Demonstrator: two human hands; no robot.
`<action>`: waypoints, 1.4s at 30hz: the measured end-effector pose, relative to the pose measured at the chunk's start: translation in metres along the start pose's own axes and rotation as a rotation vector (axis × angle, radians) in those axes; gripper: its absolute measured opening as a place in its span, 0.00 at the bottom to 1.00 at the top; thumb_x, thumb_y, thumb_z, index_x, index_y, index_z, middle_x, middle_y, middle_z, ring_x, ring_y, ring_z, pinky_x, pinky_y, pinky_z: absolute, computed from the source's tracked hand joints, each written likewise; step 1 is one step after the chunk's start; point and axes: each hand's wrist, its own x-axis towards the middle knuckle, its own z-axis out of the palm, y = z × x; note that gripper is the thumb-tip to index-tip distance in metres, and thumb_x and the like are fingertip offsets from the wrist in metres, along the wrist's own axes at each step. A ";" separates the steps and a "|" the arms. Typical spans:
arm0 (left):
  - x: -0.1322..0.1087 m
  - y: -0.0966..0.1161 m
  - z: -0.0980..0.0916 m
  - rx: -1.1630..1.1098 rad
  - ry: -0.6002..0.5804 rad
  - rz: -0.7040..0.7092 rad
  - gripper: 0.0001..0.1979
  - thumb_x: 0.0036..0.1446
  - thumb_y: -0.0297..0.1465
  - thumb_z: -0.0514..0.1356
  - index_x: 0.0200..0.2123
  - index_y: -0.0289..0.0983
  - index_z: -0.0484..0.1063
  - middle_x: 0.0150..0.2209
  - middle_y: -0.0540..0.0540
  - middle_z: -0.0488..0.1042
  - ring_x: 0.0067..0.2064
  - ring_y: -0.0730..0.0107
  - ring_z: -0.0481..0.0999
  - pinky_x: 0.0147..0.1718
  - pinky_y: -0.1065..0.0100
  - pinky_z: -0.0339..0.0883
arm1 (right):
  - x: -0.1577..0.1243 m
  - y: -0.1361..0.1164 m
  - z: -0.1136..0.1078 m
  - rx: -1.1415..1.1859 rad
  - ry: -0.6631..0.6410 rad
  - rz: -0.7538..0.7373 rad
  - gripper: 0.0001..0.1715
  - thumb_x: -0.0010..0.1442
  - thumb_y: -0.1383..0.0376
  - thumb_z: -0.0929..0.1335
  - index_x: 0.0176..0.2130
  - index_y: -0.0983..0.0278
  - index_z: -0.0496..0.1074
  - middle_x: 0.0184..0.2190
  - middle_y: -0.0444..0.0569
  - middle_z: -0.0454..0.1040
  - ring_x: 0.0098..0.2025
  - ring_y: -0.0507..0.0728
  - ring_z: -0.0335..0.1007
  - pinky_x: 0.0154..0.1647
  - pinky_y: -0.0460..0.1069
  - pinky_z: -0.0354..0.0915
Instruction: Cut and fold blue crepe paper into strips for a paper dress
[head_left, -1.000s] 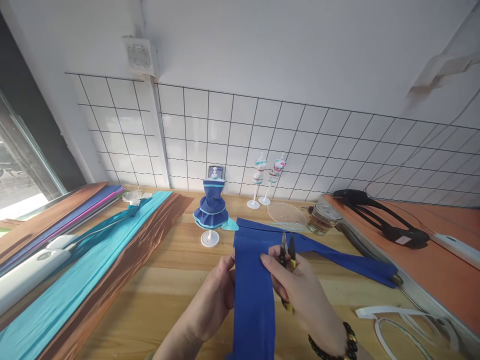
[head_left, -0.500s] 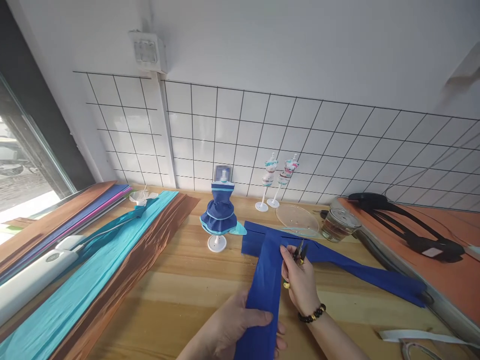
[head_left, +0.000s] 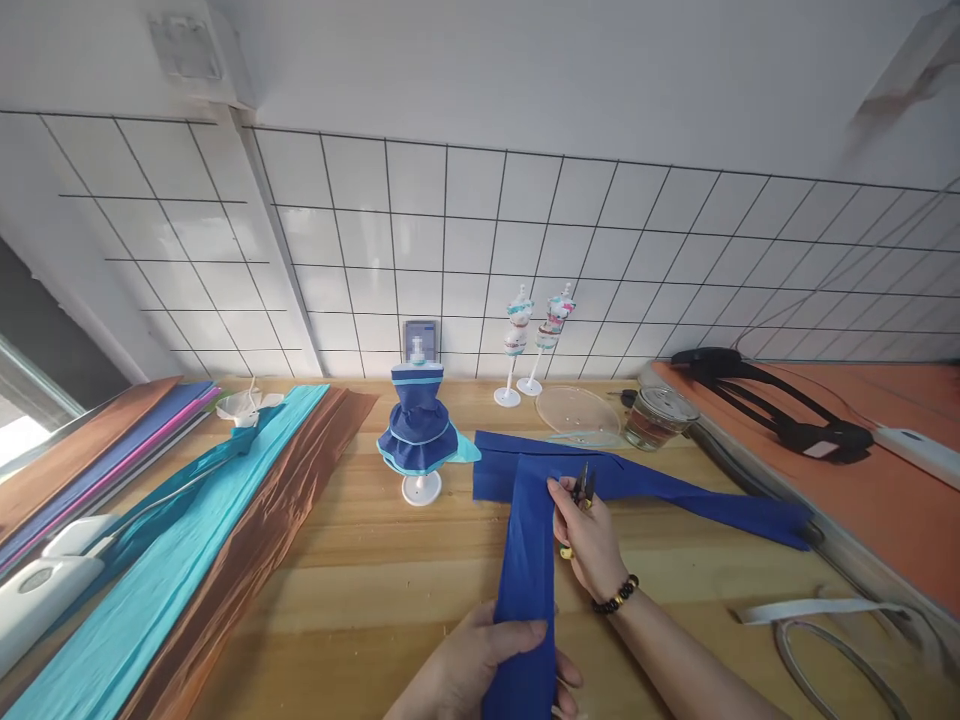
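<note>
A long folded strip of dark blue crepe paper or thin cloth (head_left: 529, 560) runs toward me between my two hands. My left hand (head_left: 484, 650) grips its near part, thumb on top and fingers beneath. At the far end, my right hand (head_left: 589, 535) pinches the strip's right edge between thumb and finger. Tucked in that same hand are small black-and-yellow snips (head_left: 583, 485), blades pointing away from me. Beyond the held strip lies another blue piece (head_left: 637, 480), stretching right across the table. A miniature dress form in a tiered blue dress (head_left: 418, 420) stands upright to the left.
Teal sheets (head_left: 172, 540) and brown sheets (head_left: 255, 530) cover the left, with a white glue gun (head_left: 45, 590) on them. Two small mannequins (head_left: 517, 340) stand near the tiled wall. A glass jar (head_left: 660, 418), a clear disc (head_left: 577, 412) and a white ribbon (head_left: 817, 608) are to the right.
The camera view has shifted right, so background things sit further left. Both hands keep their hold on the blue strip, with little visible movement.
</note>
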 end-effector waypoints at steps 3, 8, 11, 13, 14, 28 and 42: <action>-0.002 -0.001 -0.007 -0.107 -0.069 -0.122 0.24 0.46 0.38 0.60 0.44 0.28 0.66 0.33 0.35 0.76 0.34 0.57 0.76 0.36 0.59 0.64 | 0.001 0.001 -0.002 0.002 0.001 0.011 0.10 0.60 0.62 0.67 0.31 0.67 0.66 0.15 0.31 0.55 0.11 0.41 0.46 0.09 0.39 0.46; -0.003 -0.001 -0.013 -0.238 -0.153 -0.174 0.24 0.52 0.36 0.52 0.48 0.24 0.65 0.41 0.30 0.75 0.42 0.50 0.75 0.40 0.54 0.63 | 0.001 0.002 -0.002 -0.004 0.026 0.031 0.09 0.62 0.63 0.65 0.34 0.67 0.67 0.18 0.33 0.60 0.12 0.41 0.49 0.09 0.38 0.48; -0.005 0.002 -0.009 -0.239 -0.158 -0.183 0.24 0.54 0.37 0.51 0.48 0.24 0.63 0.39 0.31 0.75 0.41 0.51 0.76 0.40 0.54 0.65 | 0.002 0.002 -0.001 -0.004 0.039 0.037 0.08 0.62 0.63 0.65 0.37 0.67 0.67 0.21 0.35 0.63 0.13 0.42 0.51 0.10 0.38 0.50; -0.007 0.004 -0.004 -0.190 -0.121 -0.170 0.25 0.56 0.42 0.51 0.48 0.25 0.63 0.38 0.30 0.75 0.40 0.52 0.77 0.39 0.54 0.66 | 0.002 0.002 -0.001 -0.003 0.046 0.034 0.09 0.62 0.63 0.65 0.39 0.67 0.67 0.22 0.36 0.64 0.14 0.42 0.52 0.10 0.38 0.51; -0.008 0.004 -0.001 -0.146 -0.087 -0.148 0.25 0.56 0.43 0.52 0.47 0.26 0.63 0.38 0.31 0.76 0.39 0.52 0.77 0.38 0.54 0.66 | 0.003 0.003 -0.001 -0.003 0.052 0.030 0.09 0.62 0.63 0.65 0.40 0.67 0.67 0.22 0.36 0.64 0.14 0.42 0.53 0.11 0.38 0.52; -0.011 0.005 0.007 0.156 0.092 0.002 0.19 0.38 0.35 0.69 0.29 0.32 0.67 0.27 0.40 0.77 0.28 0.64 0.77 0.31 0.64 0.69 | 0.002 0.002 0.000 -0.006 0.073 0.017 0.10 0.62 0.63 0.65 0.42 0.67 0.67 0.25 0.38 0.66 0.17 0.43 0.57 0.13 0.39 0.56; -0.013 0.010 -0.002 0.235 0.032 0.029 0.18 0.42 0.36 0.68 0.33 0.31 0.68 0.32 0.38 0.77 0.31 0.62 0.77 0.31 0.65 0.67 | -0.002 -0.005 0.004 0.059 0.045 0.085 0.09 0.62 0.63 0.65 0.38 0.67 0.67 0.21 0.35 0.63 0.14 0.42 0.52 0.11 0.39 0.51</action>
